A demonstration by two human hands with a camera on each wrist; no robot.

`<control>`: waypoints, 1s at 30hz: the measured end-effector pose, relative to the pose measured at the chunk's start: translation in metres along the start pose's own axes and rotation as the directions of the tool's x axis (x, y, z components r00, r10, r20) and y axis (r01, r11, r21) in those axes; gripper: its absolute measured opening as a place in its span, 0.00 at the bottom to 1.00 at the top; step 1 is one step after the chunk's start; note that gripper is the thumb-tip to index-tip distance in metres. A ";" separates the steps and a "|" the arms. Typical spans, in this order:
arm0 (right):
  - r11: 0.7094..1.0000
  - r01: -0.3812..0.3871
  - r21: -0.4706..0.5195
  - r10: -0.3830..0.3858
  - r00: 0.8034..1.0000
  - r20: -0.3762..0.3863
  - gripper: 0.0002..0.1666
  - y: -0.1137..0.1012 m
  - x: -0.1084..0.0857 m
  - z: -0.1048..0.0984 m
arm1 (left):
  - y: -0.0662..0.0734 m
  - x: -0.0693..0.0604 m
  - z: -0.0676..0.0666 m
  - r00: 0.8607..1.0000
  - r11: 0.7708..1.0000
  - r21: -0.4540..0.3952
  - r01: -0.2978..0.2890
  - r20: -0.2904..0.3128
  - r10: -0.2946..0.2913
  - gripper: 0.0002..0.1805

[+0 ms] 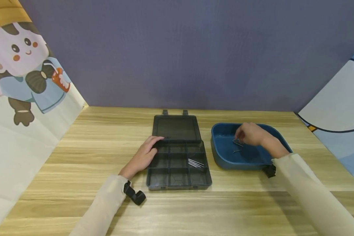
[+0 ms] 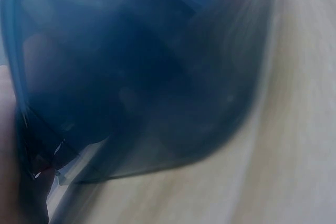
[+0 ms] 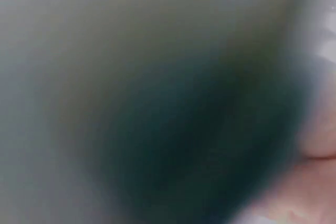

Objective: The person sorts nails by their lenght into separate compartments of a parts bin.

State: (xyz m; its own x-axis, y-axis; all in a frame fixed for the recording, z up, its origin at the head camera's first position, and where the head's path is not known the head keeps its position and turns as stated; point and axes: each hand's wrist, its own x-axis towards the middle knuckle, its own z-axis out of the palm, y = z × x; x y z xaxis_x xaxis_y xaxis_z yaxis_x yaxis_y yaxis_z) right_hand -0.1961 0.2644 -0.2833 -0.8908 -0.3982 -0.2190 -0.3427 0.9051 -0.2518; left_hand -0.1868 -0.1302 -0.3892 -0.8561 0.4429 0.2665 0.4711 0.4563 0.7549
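Observation:
A dark translucent compartment box (image 1: 178, 177) lies with its lid (image 1: 177, 127) folded back. Several thin silver nails (image 1: 196, 163) lie together in its right middle compartment. My left hand (image 1: 143, 155) rests on the box's left side by the hinge, fingers extended, thumb against the edge. To the right stands a blue bin (image 1: 224, 163). My right hand (image 1: 250, 133) reaches down into it, fingers curled, fingertips beside loose nails (image 1: 237, 151); whether a nail is pinched is hidden. The left wrist view shows a blurred dark translucent surface (image 2: 147, 77); the right wrist view is mostly blurred.
Both box and bin stand on a wood-grain table (image 1: 76, 157). Behind them rises a plain grey-blue panel (image 1: 188, 55). Printed cartoon panels (image 1: 26, 72) flank the table. A black wrist strap (image 1: 134, 194) hangs at the left sleeve.

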 end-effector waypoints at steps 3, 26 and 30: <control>1.000 0.010 0.011 -0.010 1.000 -0.013 0.14 -0.004 -0.004 -0.007 | 0.000 0.000 0.000 1.000 1.000 -0.001 0.002 0.001 -0.002 0.26; 0.997 0.076 0.009 -0.073 0.983 -0.166 0.07 -0.038 -0.017 -0.010 | 0.000 -0.001 -0.001 1.000 1.000 0.005 -0.001 0.003 0.001 0.26; 0.996 0.083 0.026 -0.077 0.984 -0.162 0.07 -0.041 -0.017 -0.009 | 0.001 0.000 -0.001 1.000 1.000 0.005 0.002 0.004 -0.002 0.26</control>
State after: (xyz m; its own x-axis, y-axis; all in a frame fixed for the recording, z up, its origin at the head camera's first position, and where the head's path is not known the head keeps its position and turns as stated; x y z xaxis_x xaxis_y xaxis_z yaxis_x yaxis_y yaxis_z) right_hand -0.1693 0.2350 -0.2610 -0.8981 -0.4377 -0.0432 -0.4074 0.8649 -0.2931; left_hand -0.1863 -0.1308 -0.3882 -0.8559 0.4453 0.2629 0.4708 0.4606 0.7525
